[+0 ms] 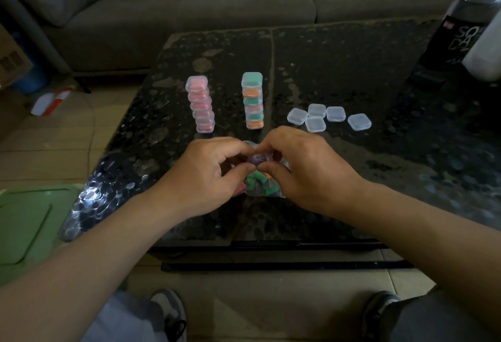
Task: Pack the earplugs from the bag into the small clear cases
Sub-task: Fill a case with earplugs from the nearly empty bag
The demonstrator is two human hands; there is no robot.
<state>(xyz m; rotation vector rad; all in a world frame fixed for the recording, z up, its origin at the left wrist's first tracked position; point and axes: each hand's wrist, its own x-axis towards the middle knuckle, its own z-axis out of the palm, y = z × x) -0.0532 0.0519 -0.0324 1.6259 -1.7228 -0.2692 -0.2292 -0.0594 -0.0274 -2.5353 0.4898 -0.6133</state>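
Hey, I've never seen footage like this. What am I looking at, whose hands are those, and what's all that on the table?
No machine here: a person wears a camera on the head, so this one picture looks down at their own arms. The left hand and right hand together pinch a small clear case with something purple inside, just above a clear bag of coloured earplugs. On the dark table stand a pink stack and a green-and-orange stack of filled cases; five empty cases lie to their right.
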